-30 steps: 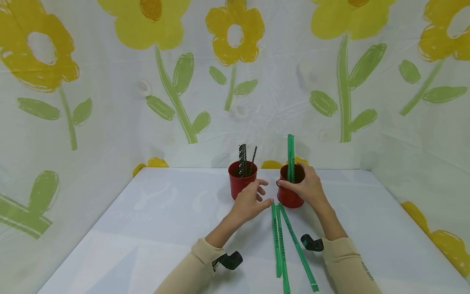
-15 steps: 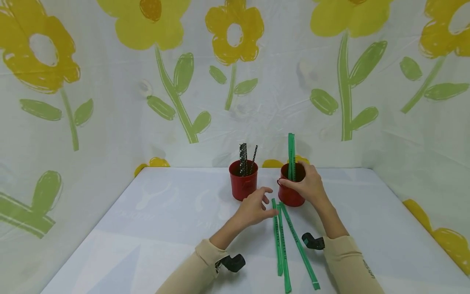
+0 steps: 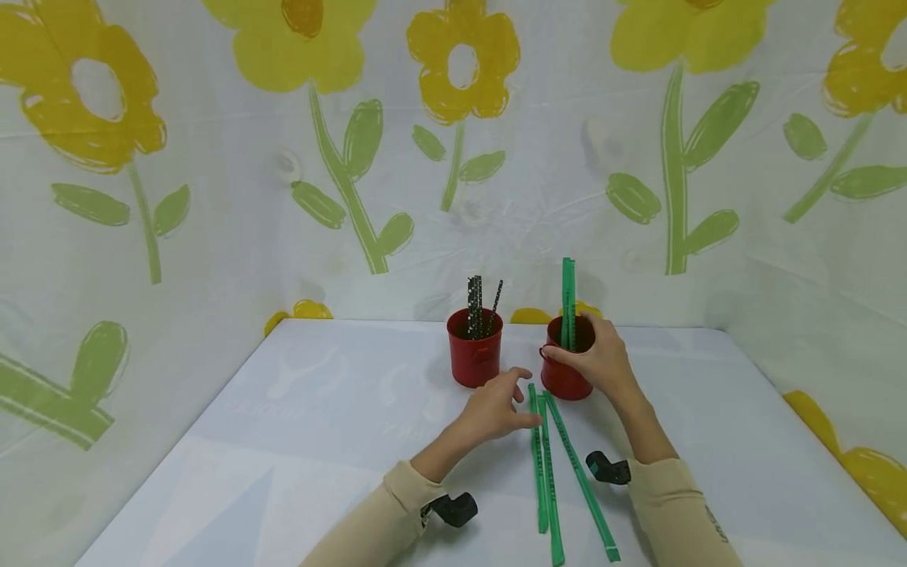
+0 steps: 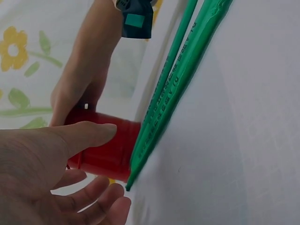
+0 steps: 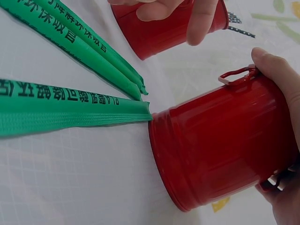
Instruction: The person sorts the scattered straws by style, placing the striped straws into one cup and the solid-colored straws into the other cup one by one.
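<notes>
Green straws (image 3: 544, 465) just beside left hand (image 3: 496, 409), right hand (image 3: 602, 362) around red cup (image 3: 564, 378)

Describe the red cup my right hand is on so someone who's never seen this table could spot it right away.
On the white table, two red cups stand side by side near the flowered back wall. It is the right-hand cup, gripped by the right hand. Unlike the left cup with dark dotted straws, it holds tall green wrapped sticks.

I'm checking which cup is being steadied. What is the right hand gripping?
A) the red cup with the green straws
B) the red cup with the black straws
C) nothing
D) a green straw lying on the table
A: the right hand curls around the red cup that holds upright green straws; the cup with black straws stands untouched to its left.
</notes>
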A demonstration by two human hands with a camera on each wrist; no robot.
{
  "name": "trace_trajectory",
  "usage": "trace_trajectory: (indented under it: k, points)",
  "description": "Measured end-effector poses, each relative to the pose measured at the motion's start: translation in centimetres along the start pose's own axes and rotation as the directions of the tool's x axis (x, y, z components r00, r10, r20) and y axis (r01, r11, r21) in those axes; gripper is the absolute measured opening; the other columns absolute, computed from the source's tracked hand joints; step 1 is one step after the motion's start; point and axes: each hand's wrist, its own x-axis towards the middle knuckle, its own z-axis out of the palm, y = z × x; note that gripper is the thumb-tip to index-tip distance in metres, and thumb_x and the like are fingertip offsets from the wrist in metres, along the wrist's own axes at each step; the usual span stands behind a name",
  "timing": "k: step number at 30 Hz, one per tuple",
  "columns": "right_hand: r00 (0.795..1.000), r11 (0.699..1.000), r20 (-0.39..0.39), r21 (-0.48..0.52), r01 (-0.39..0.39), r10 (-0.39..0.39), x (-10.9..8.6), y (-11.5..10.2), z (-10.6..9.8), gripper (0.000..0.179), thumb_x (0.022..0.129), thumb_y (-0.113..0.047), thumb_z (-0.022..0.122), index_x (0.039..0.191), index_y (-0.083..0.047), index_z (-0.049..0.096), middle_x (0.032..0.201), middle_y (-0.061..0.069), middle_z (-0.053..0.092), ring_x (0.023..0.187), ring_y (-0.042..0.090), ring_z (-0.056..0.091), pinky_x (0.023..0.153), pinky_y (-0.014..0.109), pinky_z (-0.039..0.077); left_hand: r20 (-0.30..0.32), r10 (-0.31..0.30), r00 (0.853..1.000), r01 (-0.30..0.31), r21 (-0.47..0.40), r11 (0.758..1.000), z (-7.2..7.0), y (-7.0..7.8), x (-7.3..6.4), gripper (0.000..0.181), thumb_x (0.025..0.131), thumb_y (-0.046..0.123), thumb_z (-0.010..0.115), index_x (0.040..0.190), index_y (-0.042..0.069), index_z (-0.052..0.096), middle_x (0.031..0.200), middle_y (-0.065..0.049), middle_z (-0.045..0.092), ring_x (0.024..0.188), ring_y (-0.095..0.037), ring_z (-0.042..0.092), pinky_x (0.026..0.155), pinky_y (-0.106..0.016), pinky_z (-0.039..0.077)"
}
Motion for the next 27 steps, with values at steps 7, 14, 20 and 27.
trace_trajectory:
  k: [7,14,20,27]
  points:
    - [1.0,1.0,-0.004,0.004,0.008,-0.008,0.0,0.0,0.0,0.09,0.075,-0.052,0.08,0.143,-0.009,0.039,0.137,0.019,0.048,0.125,0.036,0.046,0.091,0.058,0.054,0.037,-0.008,0.999,0.008,0.01,1.0,0.6,0.1,0.0,0.073,0.077,0.035,0.083,0.14,0.018,0.048,0.101,-0.001,0.065,0.079,-0.008,0.055,0.06,-0.018,0.05]
    - [1.0,1.0,0.0,0.007,0.014,-0.014,0.0,-0.1,-0.1,0.09,0.076,-0.052,0.079,0.143,-0.007,0.039,0.136,0.02,0.048,0.124,0.037,0.046,0.093,0.059,0.053,0.06,-0.001,0.998,-0.002,0.043,0.999,1.1,0.0,0.0,0.071,0.077,0.034,0.083,0.138,0.017,0.05,0.099,-0.001,0.065,0.078,-0.007,0.054,0.06,-0.018,0.049]
    - [1.0,1.0,0.0,0.007,0.014,-0.014,0.0,-0.2,-0.1,0.09,0.076,-0.052,0.079,0.143,-0.007,0.039,0.136,0.02,0.048,0.125,0.036,0.046,0.093,0.059,0.053,0.079,0.018,0.997,-0.023,0.061,0.998,1.2,-0.1,-0.2,0.069,0.077,0.034,0.084,0.135,0.018,0.052,0.095,0.0,0.064,0.077,-0.007,0.052,0.059,-0.018,0.047]
    - [1.0,1.0,0.0,0.002,0.006,-0.006,0.0,-0.2,-0.2,0.088,0.076,-0.049,0.08,0.142,-0.007,0.04,0.136,0.021,0.048,0.124,0.037,0.046,0.092,0.059,0.053,0.135,-0.007,0.991,-0.008,0.106,0.994,1.1,0.2,-0.4,0.069,0.076,0.036,0.084,0.135,0.02,0.053,0.087,0.004,0.062,0.073,-0.007,0.052,0.058,-0.02,0.045]
